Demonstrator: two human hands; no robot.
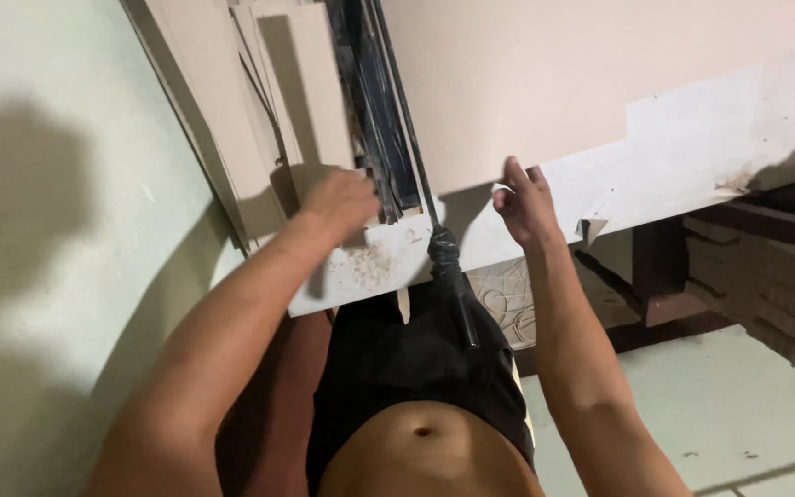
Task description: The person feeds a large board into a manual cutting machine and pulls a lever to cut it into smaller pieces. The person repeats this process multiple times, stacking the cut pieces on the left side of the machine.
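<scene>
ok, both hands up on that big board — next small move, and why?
Probably slide the right hand a little further along the board, toward its free end. Both hands press near the same lower edge; the left hand sits by the dark strips, and most of the board extends unsupported to the right.

A pale green plaster wall (39,230) carries soft shadows. Pale floor tiles (692,405) lie below. Dark brown wooden furniture (766,276) stands alongside.
</scene>
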